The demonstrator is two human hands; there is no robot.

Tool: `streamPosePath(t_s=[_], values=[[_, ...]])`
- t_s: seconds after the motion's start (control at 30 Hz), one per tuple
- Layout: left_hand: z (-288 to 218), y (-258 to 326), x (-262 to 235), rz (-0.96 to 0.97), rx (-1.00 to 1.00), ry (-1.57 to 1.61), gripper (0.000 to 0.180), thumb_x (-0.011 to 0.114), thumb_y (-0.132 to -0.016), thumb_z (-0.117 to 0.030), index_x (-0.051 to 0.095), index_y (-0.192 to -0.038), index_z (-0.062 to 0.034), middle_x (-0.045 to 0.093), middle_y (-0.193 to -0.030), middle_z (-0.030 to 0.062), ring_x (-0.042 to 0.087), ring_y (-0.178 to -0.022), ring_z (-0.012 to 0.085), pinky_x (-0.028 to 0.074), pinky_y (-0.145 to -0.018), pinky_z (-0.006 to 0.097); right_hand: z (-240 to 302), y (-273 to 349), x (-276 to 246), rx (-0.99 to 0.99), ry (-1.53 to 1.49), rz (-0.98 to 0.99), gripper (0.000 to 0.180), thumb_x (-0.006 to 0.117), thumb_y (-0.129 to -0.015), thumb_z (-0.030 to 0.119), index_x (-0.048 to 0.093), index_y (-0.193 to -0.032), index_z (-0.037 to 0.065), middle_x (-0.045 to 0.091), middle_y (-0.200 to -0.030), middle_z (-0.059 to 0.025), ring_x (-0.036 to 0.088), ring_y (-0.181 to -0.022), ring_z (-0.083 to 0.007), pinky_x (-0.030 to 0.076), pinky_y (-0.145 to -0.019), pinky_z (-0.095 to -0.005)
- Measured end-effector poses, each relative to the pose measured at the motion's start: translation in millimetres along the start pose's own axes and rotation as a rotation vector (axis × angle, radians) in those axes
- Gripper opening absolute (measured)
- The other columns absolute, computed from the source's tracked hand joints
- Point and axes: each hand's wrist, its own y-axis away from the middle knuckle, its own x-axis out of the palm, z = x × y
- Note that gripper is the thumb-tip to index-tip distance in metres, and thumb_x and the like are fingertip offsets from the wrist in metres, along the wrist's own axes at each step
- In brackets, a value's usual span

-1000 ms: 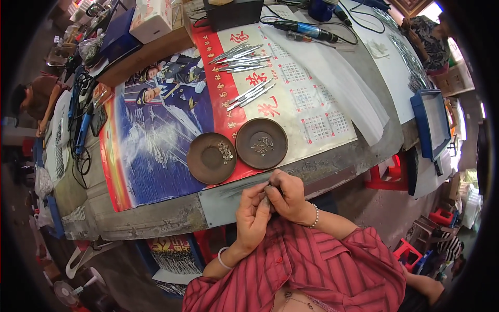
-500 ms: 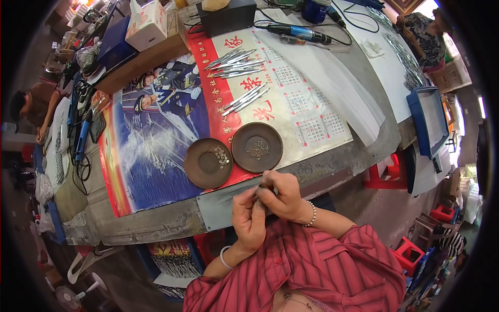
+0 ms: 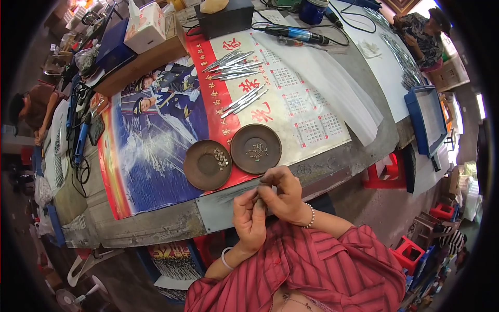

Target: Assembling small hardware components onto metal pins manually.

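Just below the right-hand round brown metal dish (image 3: 255, 148), at the table's near edge, left hand (image 3: 248, 218) and right hand (image 3: 281, 196) were pinched shut together on a thin silvery metal strip (image 3: 236, 193), seemingly light, stiff, slippery; best gripped near its end.

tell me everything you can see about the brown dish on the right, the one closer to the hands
The right brown dish is a round, shallow saucer, dark brown with a dull, matte look; its material cannot be told. It lies flat on the red strip of the calendar poster that covers the bench, beside a matching left dish, their rims close or just touching. A small heap of thin, pale metal bits sits near its middle. Neither hand touches it; the right hand is just below its rim.
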Motion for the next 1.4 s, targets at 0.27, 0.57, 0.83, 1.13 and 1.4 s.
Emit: streamPosePath(t_s=[0.27,0.57,0.83,1.13,1.4], values=[[7.4,4.6,-3.5,-0.014,-0.107,0.068,0.022,0.047,-0.097,-0.007,0.043,-0.118,-0.0036,0.059,-0.098,0.0035,0.047,-0.067,0.0024,0.033,-0.055,0.015,-27.2,2.6,-0.1,-0.456,0.2,0.06,0.027,0.064,-0.081,0.0,0.045,-0.1,0.003,0.055,-0.072,-0.0113,0.054,-0.056,-0.0261,0.045,-0.051,-0.0328],[8.1,5.8,-10.9,0.016,-0.058,0.101,0.023,0.046,-0.096,-0.001,0.045,-0.118,-0.0012,0.058,-0.106,0.0062,0.053,-0.087,0.0054,0.042,-0.071,0.018,4.7,1.9,-19.3,0.366,-0.158,0.212,0.016,0.053,-0.093,0.014,0.051,-0.096,-0.002,0.056,-0.07,-0.0101,0.058,-0.061,-0.0144,0.047,-0.057,-0.028],[9.9,8.6,-10.2,-0.013,-0.041,0.145,0.02,0.046,-0.096,0.0,0.046,-0.116,0.0006,0.059,-0.107,0.008,0.055,-0.089,0.0074,0.045,-0.079,0.02,-0.4,7.0,-11.2,-0.304,0.465,0.153,0.016,0.064,-0.082,0.008,0.054,-0.09,0.0,0.057,-0.078,-0.0142,0.057,-0.068,-0.0337,0.046,-0.06,-0.0384],[12.0,15.1,-5.2,-0.003,-0.039,0.057,0.025,0.046,-0.095,-0.001,0.043,-0.12,-0.0014,0.059,-0.104,0.0062,0.049,-0.075,0.0028,0.037,-0.063,0.015,9.5,7.8,-18.1,0.183,0.123,0.227,0.013,0.061,-0.084,0.009,0.055,-0.086,-0.002,0.057,-0.075,-0.0136,0.058,-0.066,-0.0297,0.046,-0.06,-0.0358],[12.8,14.5,-7.2,-0.009,-0.066,0.045,0.029,0.045,-0.096,-0.003,0.041,-0.125,-0.0014,0.06,-0.106,0.0077,0.053,-0.083,0.0057,0.04,-0.068,0.015,4.5,17.1,-8.2,-0.304,0.553,0.139,0.008,0.059,-0.079,0.002,0.053,-0.084,0.001,0.053,-0.073,-0.0124,0.051,-0.062,-0.032,0.041,-0.057,-0.0372]])
